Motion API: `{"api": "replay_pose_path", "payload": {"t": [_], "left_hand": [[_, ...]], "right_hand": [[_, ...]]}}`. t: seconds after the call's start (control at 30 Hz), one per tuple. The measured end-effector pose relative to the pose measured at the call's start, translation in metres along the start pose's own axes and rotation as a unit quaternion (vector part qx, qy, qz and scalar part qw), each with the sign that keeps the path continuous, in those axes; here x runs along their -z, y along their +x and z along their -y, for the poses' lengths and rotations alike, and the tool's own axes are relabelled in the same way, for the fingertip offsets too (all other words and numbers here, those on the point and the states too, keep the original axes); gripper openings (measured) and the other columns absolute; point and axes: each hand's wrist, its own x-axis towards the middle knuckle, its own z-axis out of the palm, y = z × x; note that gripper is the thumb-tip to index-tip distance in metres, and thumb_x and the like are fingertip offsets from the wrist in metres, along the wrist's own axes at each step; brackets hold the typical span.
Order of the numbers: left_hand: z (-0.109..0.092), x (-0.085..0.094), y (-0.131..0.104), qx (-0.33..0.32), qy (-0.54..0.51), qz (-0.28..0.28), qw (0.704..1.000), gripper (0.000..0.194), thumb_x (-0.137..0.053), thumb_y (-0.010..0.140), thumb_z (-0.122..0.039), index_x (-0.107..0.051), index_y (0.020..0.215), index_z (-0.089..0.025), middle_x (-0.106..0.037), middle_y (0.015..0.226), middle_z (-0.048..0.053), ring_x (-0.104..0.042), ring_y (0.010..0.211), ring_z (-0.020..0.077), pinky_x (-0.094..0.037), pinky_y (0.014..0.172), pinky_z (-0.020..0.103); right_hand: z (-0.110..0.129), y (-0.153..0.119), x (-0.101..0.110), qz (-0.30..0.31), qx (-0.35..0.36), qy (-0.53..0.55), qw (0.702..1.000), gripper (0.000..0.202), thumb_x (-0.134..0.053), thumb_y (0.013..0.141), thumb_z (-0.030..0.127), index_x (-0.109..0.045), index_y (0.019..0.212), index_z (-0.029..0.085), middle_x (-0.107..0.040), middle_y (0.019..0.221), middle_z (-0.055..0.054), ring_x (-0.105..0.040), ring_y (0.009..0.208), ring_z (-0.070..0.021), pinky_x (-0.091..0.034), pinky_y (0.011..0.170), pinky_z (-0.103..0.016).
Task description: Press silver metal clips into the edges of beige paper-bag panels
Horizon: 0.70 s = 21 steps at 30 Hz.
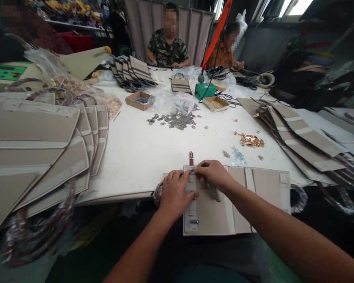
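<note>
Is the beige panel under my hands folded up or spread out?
Spread out: the beige panel lies open, sections side by side from under the left hand to beyond the right hand.

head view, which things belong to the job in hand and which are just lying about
Likely in the job:
- beige panel under the left hand
- what looks like a tool in the right hand
- loose grey metal plates

Probably just lying about:
- green box
- tape roll

The head camera looks forward and down (fairly near) across the white table (129,153).
</note>
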Motion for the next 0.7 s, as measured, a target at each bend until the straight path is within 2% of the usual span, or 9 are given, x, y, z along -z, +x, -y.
{"api": "replay_pose_path", "payload": {"t": [0.17,0.47,0.7], "left_hand": [[0.003,-0.002,-0.002,-0.001,-0.011,-0.002,1.0,0.076,-0.086,0.08,-0.044,-0.056,0.146,-0.022,-0.061,0.136,0.008,-0.05,0.128,0.031,-0.041,0.111,0.049],[0.005,-0.005,-0.002,-0.02,-0.008,-0.016,1.0,0.076,-0.086,0.08,-0.045,-0.055,0.146,-0.023,-0.062,0.134,0.008,-0.051,0.126,0.0311,-0.042,0.107,0.048],[0.002,0.001,-0.002,-0.01,-0.004,-0.007,1.0,0.071,-0.083,0.081,-0.047,-0.058,0.143,-0.023,-0.063,0.134,0.009,-0.052,0.127,0.0321,-0.043,0.109,0.049]], "right_hand": [[-0.01,0.006,0.005,0.01,-0.012,-0.07,0.997,0.012,-0.068,0.081,0.026,-0.068,0.072,0.017,-0.062,0.051,0.0,-0.052,0.042,-0.012,-0.038,0.04,-0.021],[-0.012,0.011,0.005,0.029,-0.022,-0.102,0.994,0.015,-0.067,0.084,0.028,-0.068,0.074,0.017,-0.064,0.054,-0.001,-0.056,0.045,-0.0136,-0.043,0.042,-0.023],[-0.007,0.007,0.001,0.0,0.006,-0.183,0.983,0.007,-0.07,0.081,0.025,-0.07,0.079,0.019,-0.064,0.052,0.001,-0.058,0.046,-0.0148,-0.042,0.049,-0.024]]}}
